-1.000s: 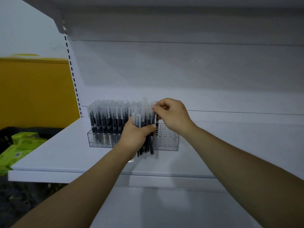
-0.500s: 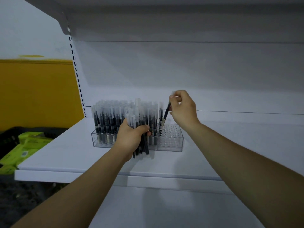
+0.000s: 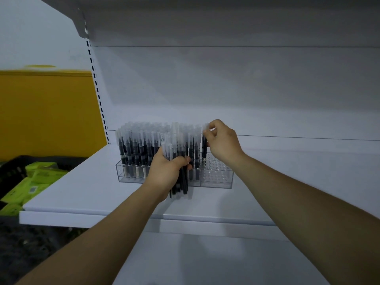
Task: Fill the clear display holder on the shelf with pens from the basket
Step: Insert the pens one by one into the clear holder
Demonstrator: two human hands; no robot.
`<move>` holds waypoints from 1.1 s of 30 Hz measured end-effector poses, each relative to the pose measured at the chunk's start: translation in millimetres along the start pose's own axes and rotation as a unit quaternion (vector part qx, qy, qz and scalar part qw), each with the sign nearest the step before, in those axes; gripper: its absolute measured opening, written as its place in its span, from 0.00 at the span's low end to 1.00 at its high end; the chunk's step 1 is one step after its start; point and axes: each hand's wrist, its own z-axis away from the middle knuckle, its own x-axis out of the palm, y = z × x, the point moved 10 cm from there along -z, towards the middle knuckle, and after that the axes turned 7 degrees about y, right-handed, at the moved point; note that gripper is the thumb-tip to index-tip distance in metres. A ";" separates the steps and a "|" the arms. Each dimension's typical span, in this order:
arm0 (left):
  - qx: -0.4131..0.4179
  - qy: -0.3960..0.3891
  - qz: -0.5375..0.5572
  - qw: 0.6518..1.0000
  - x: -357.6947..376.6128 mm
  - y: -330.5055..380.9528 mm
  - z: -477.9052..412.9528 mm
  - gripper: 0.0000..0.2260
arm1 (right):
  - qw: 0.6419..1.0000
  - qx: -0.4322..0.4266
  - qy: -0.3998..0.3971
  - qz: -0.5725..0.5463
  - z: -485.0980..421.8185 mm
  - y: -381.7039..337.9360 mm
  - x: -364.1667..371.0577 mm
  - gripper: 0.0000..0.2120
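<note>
Pen [image 3: 204, 145] in grip of right hand [image 3: 223, 145], at holder [image 3: 216, 178]

Green boxes [image 3: 39, 175] lie piled at 8 o'clock. A yellow panel [image 3: 47, 112] stands at 9 o'clock, and a slotted upright [image 3: 98, 93] at 10 o'clock.

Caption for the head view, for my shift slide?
Left hand grips a bundle of pens; right hand pinches one pen upright at the clear display holder on the shelf.
</note>
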 end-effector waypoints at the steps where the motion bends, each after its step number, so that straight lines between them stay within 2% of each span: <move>1: 0.001 0.000 -0.002 1.000 -0.3 -0.5 -0.8 0.12 | 1.000 -0.003 -0.010 0.017 0.2 0.0 3.0 0.10; 6: 0.001 0.002 0.000 1.000 -2.7 -2.5 -2.1 0.12 | 0.999 0.027 -0.028 0.023 6.0 9.5 7.9 0.12; 8: 0.002 0.001 0.001 1.000 -2.8 -2.7 -1.8 0.12 | 1.000 0.017 0.004 0.021 7.8 4.1 -3.2 0.14; 11: 0.009 -0.011 -0.013 1.000 2.9 -1.5 -0.8 0.11 | 0.998 -0.036 0.058 -0.013 13.9 -19.0 -26.1 0.11; 16: 0.026 -0.054 -0.003 0.998 24.1 9.4 7.8 0.10 | 0.996 -0.036 -0.059 -0.049 27.0 -41.0 -15.8 0.11; 21: 0.029 -0.060 0.001 0.998 28.2 14.5 13.2 0.10 | 0.993 -0.035 -0.080 -0.073 28.7 -48.0 -18.4 0.08; 24: 0.029 -0.063 0.003 0.998 28.7 16.7 16.1 0.09 | 0.994 -0.048 -0.082 -0.049 32.1 -51.3 -17.6 0.08; 27: 0.014 -0.026 0.001 1.000 19.3 13.9 11.4 0.08 | 0.997 -0.046 -0.049 -0.032 31.3 -50.6 -23.1 0.09; 30: -0.011 0.030 0.002 0.999 0.0 5.1 1.0 0.07 | 0.996 -0.017 0.020 -0.081 22.1 -44.6 -40.0 0.10; 33: -0.027 0.047 -0.005 0.999 -12.9 -2.7 -4.1 0.08 | 0.988 -0.006 0.093 -0.120 9.8 -37.5 -60.1 0.11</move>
